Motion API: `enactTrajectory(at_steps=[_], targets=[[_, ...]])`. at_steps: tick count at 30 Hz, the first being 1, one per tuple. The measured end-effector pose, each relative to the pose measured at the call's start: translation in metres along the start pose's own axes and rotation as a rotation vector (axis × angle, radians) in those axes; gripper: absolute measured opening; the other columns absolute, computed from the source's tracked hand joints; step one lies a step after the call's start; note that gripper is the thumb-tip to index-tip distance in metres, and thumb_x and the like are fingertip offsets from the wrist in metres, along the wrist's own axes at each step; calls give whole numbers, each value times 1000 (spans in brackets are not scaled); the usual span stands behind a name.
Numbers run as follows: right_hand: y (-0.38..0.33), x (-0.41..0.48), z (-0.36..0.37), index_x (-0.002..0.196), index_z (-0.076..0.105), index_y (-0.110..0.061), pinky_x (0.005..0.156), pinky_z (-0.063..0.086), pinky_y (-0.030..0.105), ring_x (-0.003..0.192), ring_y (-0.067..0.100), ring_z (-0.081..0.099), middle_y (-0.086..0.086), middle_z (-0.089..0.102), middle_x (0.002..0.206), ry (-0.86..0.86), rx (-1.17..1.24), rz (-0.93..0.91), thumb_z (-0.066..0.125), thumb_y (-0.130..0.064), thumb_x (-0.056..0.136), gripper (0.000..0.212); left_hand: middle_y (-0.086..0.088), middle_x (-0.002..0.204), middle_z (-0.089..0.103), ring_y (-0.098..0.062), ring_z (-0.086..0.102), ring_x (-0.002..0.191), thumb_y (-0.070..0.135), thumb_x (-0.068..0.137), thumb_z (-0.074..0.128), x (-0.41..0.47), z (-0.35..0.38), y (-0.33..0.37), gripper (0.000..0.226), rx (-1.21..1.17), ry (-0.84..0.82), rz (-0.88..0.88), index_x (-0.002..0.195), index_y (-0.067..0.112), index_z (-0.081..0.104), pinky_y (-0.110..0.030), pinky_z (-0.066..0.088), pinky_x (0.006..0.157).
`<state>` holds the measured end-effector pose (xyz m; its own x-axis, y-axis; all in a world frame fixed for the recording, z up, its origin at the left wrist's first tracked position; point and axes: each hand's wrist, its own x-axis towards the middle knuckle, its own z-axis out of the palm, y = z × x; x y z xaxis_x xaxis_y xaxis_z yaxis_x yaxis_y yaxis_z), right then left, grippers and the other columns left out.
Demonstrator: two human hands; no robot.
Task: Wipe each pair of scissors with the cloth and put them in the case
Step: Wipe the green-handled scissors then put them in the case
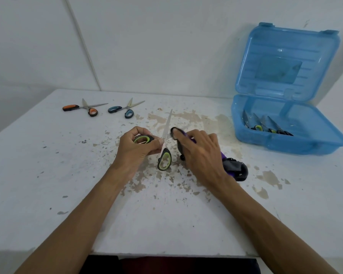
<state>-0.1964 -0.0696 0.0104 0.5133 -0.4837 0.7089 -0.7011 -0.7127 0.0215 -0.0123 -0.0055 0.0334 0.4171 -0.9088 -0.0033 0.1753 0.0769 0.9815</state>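
Note:
My left hand (136, 150) grips the upper handle of the green-and-black scissors (164, 158), whose blades point away from me over the table's middle. My right hand (199, 153) holds a dark purple-and-black cloth (235, 168) and presses a fold of it against the blades near the pivot. An open blue case (305, 144) stands at the right, lid up against the wall, with several scissors lying inside. Orange-handled scissors (81, 108) and blue-handled scissors (123, 110) lie half open at the back left.
The white table (48, 175) has chipped, flaking paint around the middle. Walls close it in behind and on the right. The front edge runs just below my forearms.

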Motion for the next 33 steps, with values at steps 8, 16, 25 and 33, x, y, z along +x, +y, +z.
enactTrajectory(at_steps=[8, 16, 25, 33], targets=[[34, -1, -3, 130, 66, -19, 75, 49, 45, 82, 18, 59, -1, 65, 95, -21, 395, 388, 56, -16, 101, 31, -10, 78, 75, -22, 71, 66, -5, 79, 80, 0, 0, 1, 26, -90, 24, -24, 89, 6, 60, -28, 61, 66], [9, 5, -18, 93, 69, -27, 80, 49, 25, 101, 9, 60, -11, 63, 110, 66, 667, 411, 62, -47, 93, 21, -12, 80, 66, -21, 69, 69, -5, 80, 79, 2, 1, 4, 25, -241, 27, -22, 88, 10, 60, -27, 60, 68], [-13, 4, -25, 127, 67, -15, 58, 55, 19, 61, 16, 70, 1, 76, 80, -299, 1060, 502, 72, -28, 90, 40, -20, 86, 71, -27, 72, 73, -7, 82, 76, -3, 9, 2, 24, -239, -19, 22, 88, 7, 58, -32, 61, 71], [-3, 2, -19, 114, 75, -16, 67, 63, 37, 70, 25, 72, 1, 76, 79, -220, 1050, 631, 70, -22, 94, 22, 4, 99, 75, -10, 73, 89, 14, 80, 87, -2, 1, -9, 35, 506, 9, 526, 110, 13, 68, -23, 59, 78]])
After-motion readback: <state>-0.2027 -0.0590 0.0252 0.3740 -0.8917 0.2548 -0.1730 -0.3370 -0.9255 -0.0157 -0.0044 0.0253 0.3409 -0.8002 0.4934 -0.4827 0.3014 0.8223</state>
